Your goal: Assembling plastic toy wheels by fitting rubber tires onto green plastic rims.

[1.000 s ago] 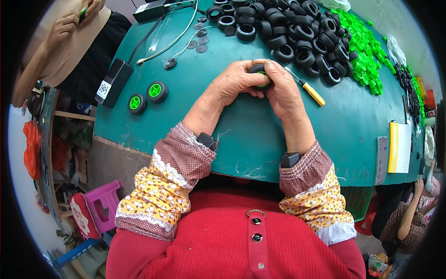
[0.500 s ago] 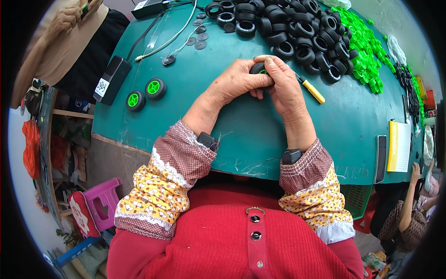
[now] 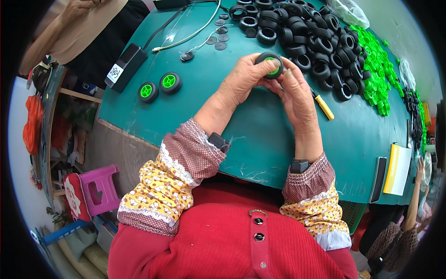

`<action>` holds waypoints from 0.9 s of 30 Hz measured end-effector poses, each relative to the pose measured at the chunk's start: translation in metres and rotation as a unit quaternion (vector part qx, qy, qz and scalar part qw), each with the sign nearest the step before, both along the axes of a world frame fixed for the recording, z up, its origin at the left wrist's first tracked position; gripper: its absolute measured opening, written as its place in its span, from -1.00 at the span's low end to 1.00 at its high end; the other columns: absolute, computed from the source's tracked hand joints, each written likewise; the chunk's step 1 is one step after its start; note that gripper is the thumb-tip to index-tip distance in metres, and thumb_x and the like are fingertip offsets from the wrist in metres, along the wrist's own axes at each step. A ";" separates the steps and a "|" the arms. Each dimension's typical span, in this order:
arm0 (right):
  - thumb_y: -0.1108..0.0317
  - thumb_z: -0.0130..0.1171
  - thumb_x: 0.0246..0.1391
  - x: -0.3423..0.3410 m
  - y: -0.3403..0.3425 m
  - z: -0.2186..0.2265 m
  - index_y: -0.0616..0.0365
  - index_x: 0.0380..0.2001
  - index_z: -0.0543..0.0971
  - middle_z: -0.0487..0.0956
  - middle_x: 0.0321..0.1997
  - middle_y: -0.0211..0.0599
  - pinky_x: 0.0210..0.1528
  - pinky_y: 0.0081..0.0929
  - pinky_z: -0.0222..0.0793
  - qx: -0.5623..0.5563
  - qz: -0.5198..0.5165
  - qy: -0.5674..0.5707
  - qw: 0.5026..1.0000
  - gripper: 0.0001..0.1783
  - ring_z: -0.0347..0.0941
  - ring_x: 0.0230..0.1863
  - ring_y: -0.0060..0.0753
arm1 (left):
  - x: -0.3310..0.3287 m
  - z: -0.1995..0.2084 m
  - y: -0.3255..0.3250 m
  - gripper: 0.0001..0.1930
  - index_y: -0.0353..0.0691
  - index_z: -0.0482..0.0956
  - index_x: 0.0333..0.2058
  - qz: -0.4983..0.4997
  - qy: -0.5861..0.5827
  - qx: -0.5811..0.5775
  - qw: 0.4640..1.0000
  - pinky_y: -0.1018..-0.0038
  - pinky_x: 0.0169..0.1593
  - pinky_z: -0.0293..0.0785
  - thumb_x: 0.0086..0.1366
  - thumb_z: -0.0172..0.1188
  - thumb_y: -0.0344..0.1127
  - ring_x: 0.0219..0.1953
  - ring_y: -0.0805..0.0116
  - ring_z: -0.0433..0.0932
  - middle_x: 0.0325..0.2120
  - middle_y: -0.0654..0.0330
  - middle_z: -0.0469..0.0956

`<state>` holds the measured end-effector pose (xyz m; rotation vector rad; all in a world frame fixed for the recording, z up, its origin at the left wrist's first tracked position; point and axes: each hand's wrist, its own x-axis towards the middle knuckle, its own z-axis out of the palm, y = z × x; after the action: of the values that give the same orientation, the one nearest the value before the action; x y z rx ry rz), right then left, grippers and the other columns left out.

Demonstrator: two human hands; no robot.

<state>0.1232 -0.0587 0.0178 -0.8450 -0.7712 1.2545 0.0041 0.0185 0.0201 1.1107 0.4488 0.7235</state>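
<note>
Above the green table I hold a toy wheel (image 3: 275, 69) with a black tyre and a green hub. My left hand (image 3: 246, 79) pinches it, the thumb lying across the hub. My right hand (image 3: 297, 95) closes on the wheel's right edge with thumb and fingertips; part of its grip is hidden behind the wheel. Just right of that hand lies a screwdriver (image 3: 324, 108) with a yellow handle, its shaft partly covered by the hand. Two more wheels with green hubs, one wheel (image 3: 170, 83) and another wheel (image 3: 148, 92), rest on the table to the left.
Loose black tyres (image 3: 320, 44) are heaped at the back, beside a pile of green hubs (image 3: 377, 69). Several flat black discs (image 3: 221, 38), a cable (image 3: 200, 39) and a black box (image 3: 125, 67) lie at left. A notebook (image 3: 397, 169) sits at right. Another person stands far left.
The wheel has turned, and its green hub now faces up into view. My left thumb has shifted onto it, and my right fingers have slid lower along its edge. The whole view has shifted slightly.
</note>
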 end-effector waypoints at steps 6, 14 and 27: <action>0.21 -0.01 0.09 -0.002 0.003 -0.004 0.14 -0.01 0.32 0.45 -0.16 -0.41 -0.16 -0.58 0.31 -0.027 -0.019 -0.085 0.996 -0.58 0.38 -0.20 -0.61 | -0.007 -0.007 0.002 -0.52 -0.32 0.45 -0.33 0.017 0.020 -0.001 1.000 0.63 -0.48 0.44 0.18 -0.02 0.08 -0.55 0.50 0.48 -0.51 0.20 0.49; 0.22 -0.04 0.11 0.009 0.003 -0.009 0.18 -0.19 0.44 0.49 -0.28 -0.41 -0.29 -0.62 0.33 -0.042 -0.079 -0.036 0.995 -0.71 0.39 -0.28 -0.62 | -0.008 0.000 0.000 -0.63 -0.32 0.37 -0.19 -0.057 0.111 0.050 0.991 0.68 -0.44 0.43 0.21 0.00 -0.10 -0.52 0.49 0.50 -0.46 0.17 0.48; 0.20 -0.09 0.12 0.011 -0.001 -0.004 0.20 -0.26 0.46 0.44 -0.40 -0.48 -0.42 -0.79 0.25 -0.037 -0.012 -0.087 0.995 -0.70 0.30 -0.40 -0.75 | 0.006 -0.003 -0.005 -0.72 -0.30 0.45 -0.27 -0.127 0.115 -0.023 0.985 0.66 -0.35 0.46 0.07 0.18 -0.28 -0.44 0.45 0.54 -0.43 0.19 0.51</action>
<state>0.1343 -0.0593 0.0140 -1.0321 -0.8541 1.2044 0.0101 0.0134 0.0175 1.1880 0.5052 0.3600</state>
